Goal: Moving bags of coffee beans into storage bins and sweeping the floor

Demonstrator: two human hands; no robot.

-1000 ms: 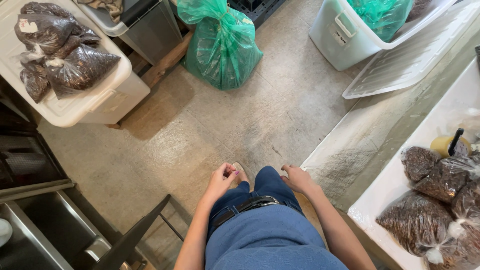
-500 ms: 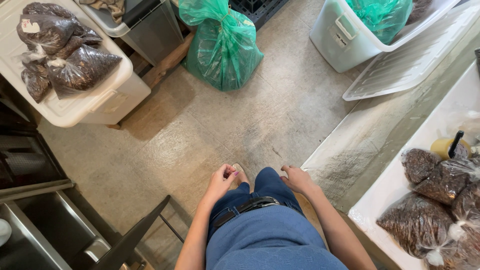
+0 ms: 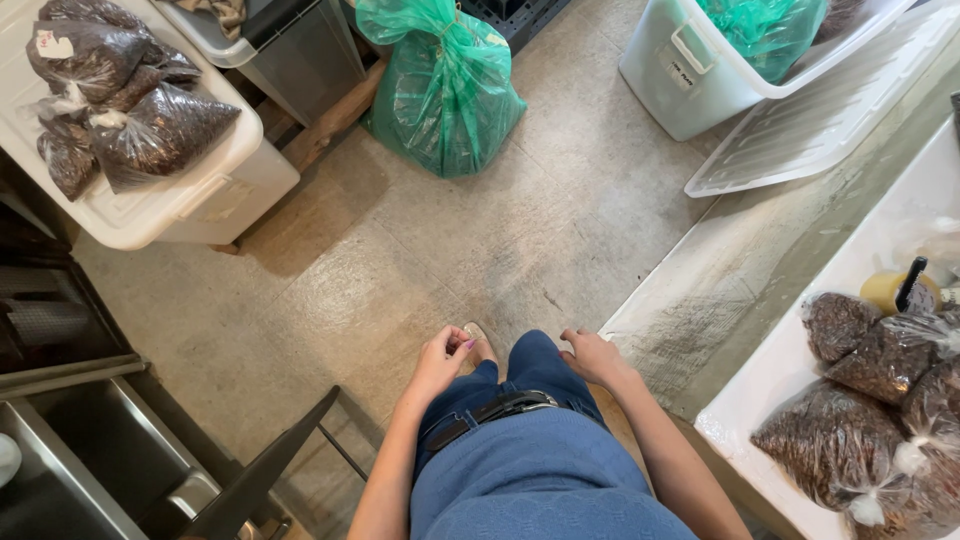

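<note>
Both hands are held empty at the hips. The left hand (image 3: 440,360), fingers loosely curled, rests against the jeans (image 3: 505,385); the right hand (image 3: 592,356), fingers slightly spread, is laid on the opposite hip. The tied green bag (image 3: 440,90) stands upright on the floor, well beyond the fingertips, nearer the left hand.

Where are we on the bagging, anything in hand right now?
Done, by the look of it: tied clear bags of brown grain lie on the white bin lid at upper left and in the white tray at right. In hand: nothing; the left hand and right hand rest empty on the jeans. Possibly left: the tied green bag on the floor.
</note>
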